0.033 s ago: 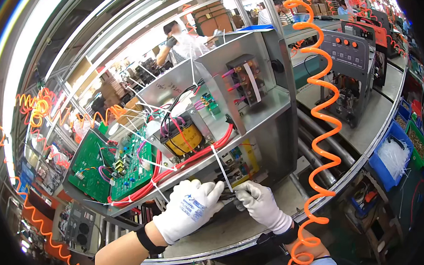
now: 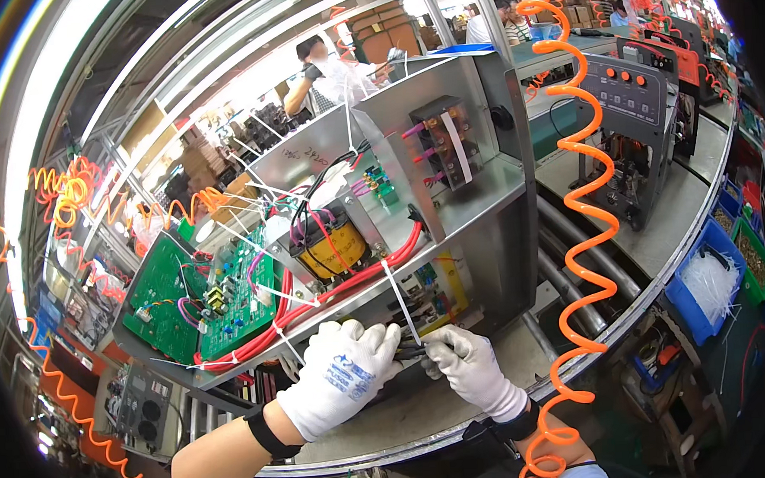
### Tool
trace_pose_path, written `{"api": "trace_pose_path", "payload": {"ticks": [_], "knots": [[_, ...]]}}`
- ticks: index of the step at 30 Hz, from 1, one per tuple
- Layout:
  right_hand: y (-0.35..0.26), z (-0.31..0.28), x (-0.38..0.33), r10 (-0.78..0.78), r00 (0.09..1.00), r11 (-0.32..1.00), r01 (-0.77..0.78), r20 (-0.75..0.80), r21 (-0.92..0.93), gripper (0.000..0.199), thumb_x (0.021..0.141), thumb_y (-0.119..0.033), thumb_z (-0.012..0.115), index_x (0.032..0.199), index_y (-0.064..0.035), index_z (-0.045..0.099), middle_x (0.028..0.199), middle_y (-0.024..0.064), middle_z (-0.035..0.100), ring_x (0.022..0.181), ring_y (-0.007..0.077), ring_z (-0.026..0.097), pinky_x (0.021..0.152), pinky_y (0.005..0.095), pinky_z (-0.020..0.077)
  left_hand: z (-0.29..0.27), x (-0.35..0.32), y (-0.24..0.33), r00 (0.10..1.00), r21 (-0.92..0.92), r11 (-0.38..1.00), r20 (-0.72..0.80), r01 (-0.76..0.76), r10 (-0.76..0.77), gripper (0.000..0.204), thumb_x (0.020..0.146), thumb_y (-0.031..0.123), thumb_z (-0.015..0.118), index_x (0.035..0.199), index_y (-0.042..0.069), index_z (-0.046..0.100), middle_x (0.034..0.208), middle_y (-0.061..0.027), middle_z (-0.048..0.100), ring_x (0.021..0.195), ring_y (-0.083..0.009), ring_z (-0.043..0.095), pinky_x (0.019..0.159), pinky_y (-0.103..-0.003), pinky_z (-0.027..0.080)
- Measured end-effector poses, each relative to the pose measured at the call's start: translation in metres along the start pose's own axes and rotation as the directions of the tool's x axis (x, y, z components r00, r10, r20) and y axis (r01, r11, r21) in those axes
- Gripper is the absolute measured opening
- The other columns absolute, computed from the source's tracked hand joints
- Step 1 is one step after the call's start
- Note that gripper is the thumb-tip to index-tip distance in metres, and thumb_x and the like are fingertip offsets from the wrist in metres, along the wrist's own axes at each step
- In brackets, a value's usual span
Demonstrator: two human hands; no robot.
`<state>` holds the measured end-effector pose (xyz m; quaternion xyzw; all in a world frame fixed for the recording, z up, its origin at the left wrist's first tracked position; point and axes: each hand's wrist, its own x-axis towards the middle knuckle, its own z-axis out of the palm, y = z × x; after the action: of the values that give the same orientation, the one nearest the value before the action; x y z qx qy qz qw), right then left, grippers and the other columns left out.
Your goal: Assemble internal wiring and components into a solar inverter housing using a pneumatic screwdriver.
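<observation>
Both my hands wear white gloves and meet low in front of an open metal chassis (image 2: pixel 477 234). My left hand (image 2: pixel 350 366) has its fingers curled closed around one end of a short black cable stretch (image 2: pixel 412 352). On the other side of that stretch, my right hand (image 2: pixel 471 368) pinches with thumb and fingers; its fingertips are partly hidden. A white cable tie (image 2: pixel 403 303) hangs from a red wire bundle (image 2: pixel 350 288) down to the gap between my hands. Above sits a yellow-wrapped transformer (image 2: pixel 331 246), with green circuit boards (image 2: pixel 239 298) to its left.
An orange coiled hose (image 2: pixel 601 193) hangs in front on the right. Metal rollers (image 2: pixel 587 254) run beside the chassis. Grey machines (image 2: pixel 622 97) stand farther right. A blue bin of white cable ties (image 2: pixel 705 283) is at the right edge. A co-worker (image 2: pixel 326 77) stands behind the chassis.
My left fingers have shifted slightly left, and a little more of the black cable shows between my hands. The chassis stays almost where it was.
</observation>
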<state>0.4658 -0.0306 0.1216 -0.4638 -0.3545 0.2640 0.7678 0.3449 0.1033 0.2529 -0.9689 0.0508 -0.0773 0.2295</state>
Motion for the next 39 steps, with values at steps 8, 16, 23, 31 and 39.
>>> {"api": "trace_pose_path", "payload": {"ticks": [8,16,23,31,39], "knots": [[-0.004,0.002,0.001,0.006,1.0,1.0,-0.006,0.023,-0.003,0.018,0.097,-0.012,0.06,0.108,0.0019,0.065,0.086,0.0009,0.062,0.078,0.0078,0.062,0.069,0.0234,0.0529,0.053,-0.016,0.01,0.958,-0.302,0.953,-0.268,0.013,-0.098,0.04,0.073,0.009,0.071,0.112,0.004,0.06,0.079,-0.0072,0.059,0.071,-0.0263,0.059,0.065,-0.04,0.044],[-0.013,-0.012,0.026,-0.15,0.977,0.97,0.175,0.15,-0.172,0.016,0.089,0.001,0.056,0.101,-0.0012,0.067,0.079,0.0027,0.061,0.072,0.0083,0.055,0.066,0.024,0.0477,0.04,-0.004,0.012,0.967,-0.442,0.89,-0.16,0.11,-0.199,0.034,0.081,0.011,0.068,0.113,0.003,0.06,0.079,-0.0102,0.059,0.069,-0.031,0.06,0.062,-0.042,0.046],[-0.005,-0.017,0.035,-0.262,0.934,0.854,0.341,0.243,-0.393,0.014,0.089,-0.003,0.056,0.099,-0.003,0.065,0.081,0.0108,0.063,0.071,0.0235,0.062,0.067,0.0315,0.0504,0.058,-0.005,0.01,0.976,-0.522,0.834,-0.015,0.178,-0.217,0.015,0.088,0.013,0.063,0.1,0.005,0.063,0.074,-0.0127,0.063,0.066,-0.0315,0.064,0.058,-0.04,0.05],[0.022,-0.023,0.043,-0.218,0.966,0.926,0.25,0.14,-0.282,0.009,0.091,-0.007,0.059,0.096,-0.0031,0.065,0.081,0.0107,0.064,0.072,0.0216,0.062,0.069,0.0306,0.0499,0.076,0.013,0.011,0.965,-0.492,0.865,-0.167,0.096,-0.202,0.022,0.092,0.017,0.061,0.11,0.004,0.062,0.074,-0.0148,0.063,0.069,-0.0361,0.064,0.061,-0.043,0.051],[0.035,-0.012,0.034,0.121,0.987,0.99,-0.112,0.105,-0.084,0.017,0.096,-0.01,0.058,0.108,-0.0011,0.065,0.089,0.0036,0.066,0.078,0.0115,0.061,0.068,0.027,0.0493,0.084,0.013,0.012,0.97,-0.475,0.846,0.108,0.242,-0.217,0.016,0.093,0.02,0.061,0.101,0.006,0.061,0.068,-0.0151,0.062,0.063,-0.0351,0.064,0.054,-0.043,0.049]]}}
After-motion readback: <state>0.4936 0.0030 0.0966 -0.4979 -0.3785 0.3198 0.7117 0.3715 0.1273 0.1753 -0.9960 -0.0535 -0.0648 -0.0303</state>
